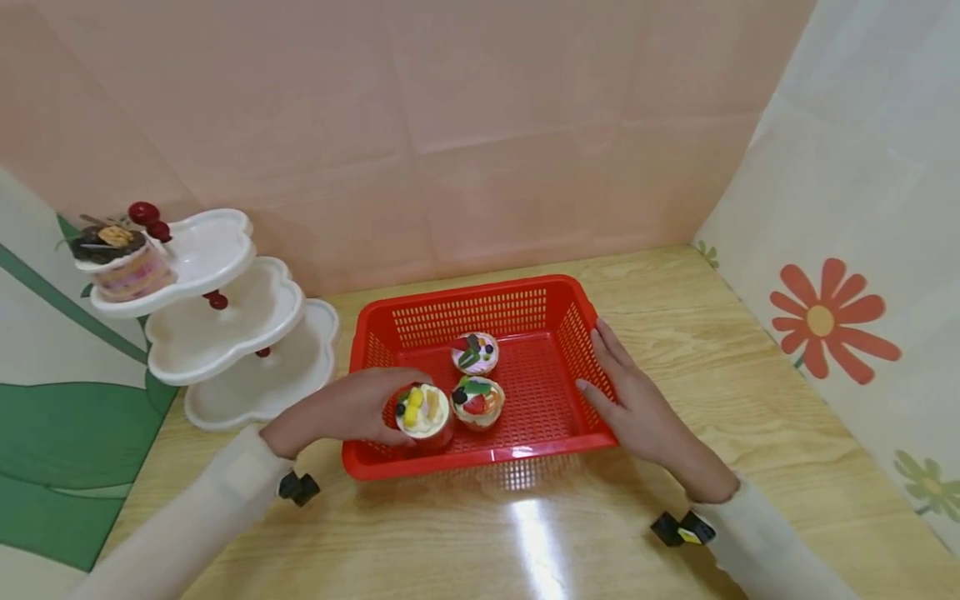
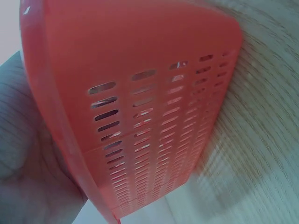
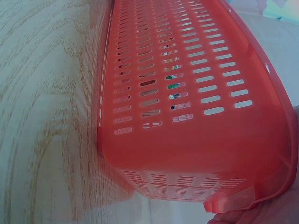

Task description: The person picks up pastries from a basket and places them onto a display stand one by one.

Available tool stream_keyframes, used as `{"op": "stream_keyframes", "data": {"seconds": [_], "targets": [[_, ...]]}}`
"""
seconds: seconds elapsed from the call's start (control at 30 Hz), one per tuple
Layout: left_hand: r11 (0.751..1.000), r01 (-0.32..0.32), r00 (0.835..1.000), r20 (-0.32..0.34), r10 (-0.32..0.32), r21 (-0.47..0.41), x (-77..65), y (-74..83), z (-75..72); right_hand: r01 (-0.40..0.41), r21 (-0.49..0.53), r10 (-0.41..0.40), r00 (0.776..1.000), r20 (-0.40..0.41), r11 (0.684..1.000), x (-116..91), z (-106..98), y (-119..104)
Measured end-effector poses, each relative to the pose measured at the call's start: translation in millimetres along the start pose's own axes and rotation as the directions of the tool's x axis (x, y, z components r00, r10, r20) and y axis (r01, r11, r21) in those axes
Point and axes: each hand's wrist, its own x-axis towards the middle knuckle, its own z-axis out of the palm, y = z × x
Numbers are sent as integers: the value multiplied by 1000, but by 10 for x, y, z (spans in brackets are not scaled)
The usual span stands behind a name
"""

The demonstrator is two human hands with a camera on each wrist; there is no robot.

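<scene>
My left hand reaches over the left side of a red plastic basket and grips a small toy cake. Cream and yellow fruit pieces top this cake, and the thumb and fingers lie on either side of it. Two more toy cakes sit in the basket: one with strawberry and orange fruit right beside the held one, and a pink-topped one behind. At the basket's right rim, my right hand holds on with its thumb inside the wall. The left wrist view shows the hand beyond the basket's perforated side.
A white three-tiered stand with scalloped plates and red beads stands to the left. Its top tier carries a layered toy cake with a chocolate top. A pink wall closes off the back of the wooden table.
</scene>
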Motion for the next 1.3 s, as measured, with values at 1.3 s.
{"op": "stream_keyframes", "data": {"seconds": [1.3], "targets": [[814,-200,781,-590,-204,-546,-389,-14,-157,2,4,-2,1000,3,1000,9,7,3]]}}
